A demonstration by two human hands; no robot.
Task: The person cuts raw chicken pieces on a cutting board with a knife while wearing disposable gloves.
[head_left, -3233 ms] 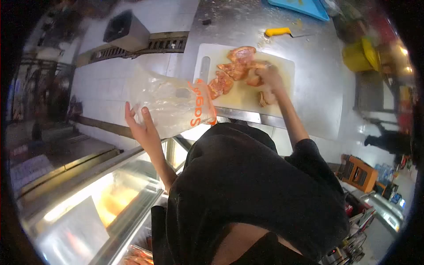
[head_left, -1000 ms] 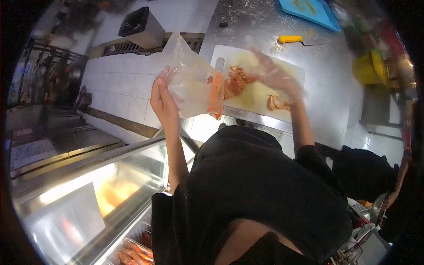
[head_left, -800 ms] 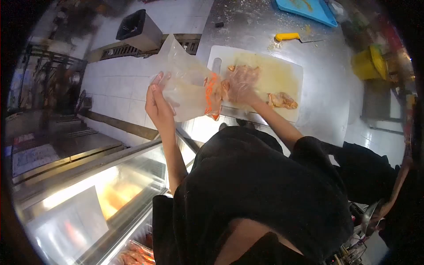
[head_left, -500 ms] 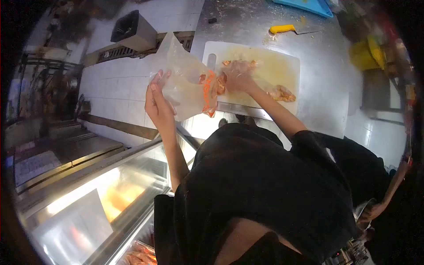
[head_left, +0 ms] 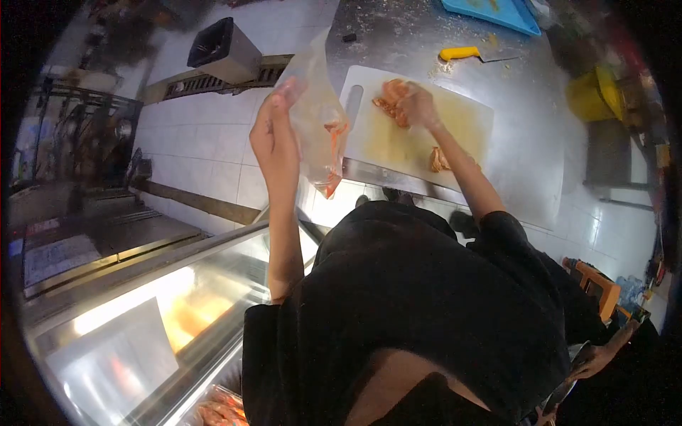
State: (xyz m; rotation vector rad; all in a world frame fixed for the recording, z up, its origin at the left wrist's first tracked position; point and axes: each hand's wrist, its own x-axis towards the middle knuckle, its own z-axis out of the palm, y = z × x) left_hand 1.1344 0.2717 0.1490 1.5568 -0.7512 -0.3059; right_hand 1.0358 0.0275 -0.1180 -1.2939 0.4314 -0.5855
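My left hand [head_left: 280, 117] grips a clear plastic bag [head_left: 317, 106] near its upper left side, holding it up just left of the cutting board. Orange-red marks or bits of meat show along the bag's lower right part. On the white cutting board [head_left: 469, 117], stained yellow in the middle, my right hand [head_left: 420, 108] is closed over a piece of raw, reddish marinated meat [head_left: 391, 99]; motion smears its fingertips. Another piece of meat [head_left: 437, 160] lies near the board's front edge, partly behind my right forearm.
A yellow-handled knife [head_left: 460, 53] lies on the metal table [head_left: 526, 121] beyond the board, below a blue tray [head_left: 497, 15]. A bin [head_left: 226, 51] stands at upper left. Lower left is a lit glass case [head_left: 177, 312]. Another person's hand [head_left: 593, 362] shows at lower right.
My right hand has moved right, away from the bag, and more of the meat at the board's left now shows. The bag looks narrower, turned more edge-on. The view has shifted slightly.
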